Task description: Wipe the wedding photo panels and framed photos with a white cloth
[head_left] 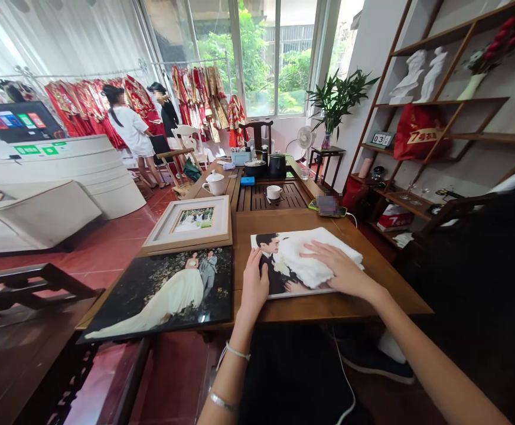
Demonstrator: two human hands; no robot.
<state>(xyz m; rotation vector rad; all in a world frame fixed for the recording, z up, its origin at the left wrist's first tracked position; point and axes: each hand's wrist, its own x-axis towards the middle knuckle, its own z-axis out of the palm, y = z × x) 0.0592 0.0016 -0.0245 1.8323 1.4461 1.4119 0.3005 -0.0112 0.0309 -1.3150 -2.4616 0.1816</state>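
A wedding photo panel (271,273) lies flat near the front edge of the wooden table (385,289). My left hand (256,277) rests along the panel's left edge, thumb and fingers apart. Spread over a folded white cloth (307,271), my right hand (335,265) presses it against the panel's surface, its fingers extended. The cloth hides the middle and right of the picture. To the left lies a larger dark photo panel (164,298) of a couple outdoors, and behind it a light wooden picture frame (189,221).
Behind the panels stand a lidded white cup (214,183), a slatted tea tray (257,198) with a small white cup (274,192), and a dark kettle (277,164). A phone (328,205) with a cable sits at the right edge. Two people stand by the clothes racks.
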